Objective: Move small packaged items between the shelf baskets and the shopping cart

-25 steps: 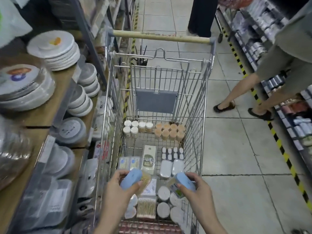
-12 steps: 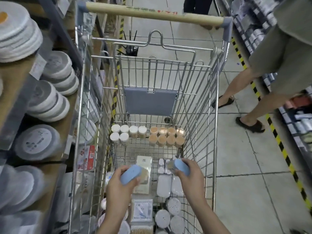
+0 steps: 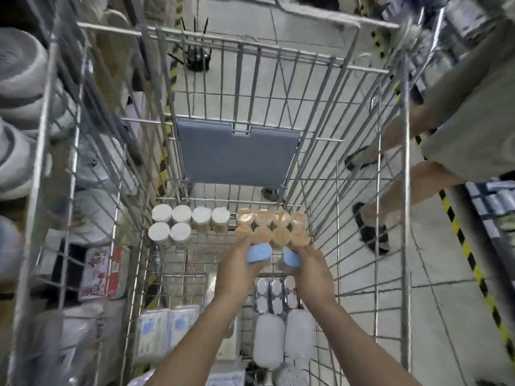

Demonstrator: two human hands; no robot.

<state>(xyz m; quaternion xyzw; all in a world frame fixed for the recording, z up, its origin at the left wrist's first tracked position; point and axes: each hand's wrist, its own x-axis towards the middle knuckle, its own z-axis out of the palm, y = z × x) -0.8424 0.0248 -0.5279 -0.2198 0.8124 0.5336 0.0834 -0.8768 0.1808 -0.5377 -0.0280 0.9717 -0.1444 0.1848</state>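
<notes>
Both hands reach deep into a wire shopping cart [image 3: 320, 112], each grasping a small blue-capped container. The left hand [image 3: 237, 270] curls around one blue-capped container [image 3: 259, 254]; the right hand [image 3: 313, 271] grips the other container [image 3: 291, 259]. Both are held low in the cart, just beside a block of tan-lidded jars [image 3: 274, 227] standing against the far end, with white-lidded jars [image 3: 181, 222] to their left. Flat packaged items [image 3: 274, 295] lie on the cart floor below the wrists. A bystander's sandalled foot [image 3: 372, 232] stands on the tiled aisle to the right.
</notes>
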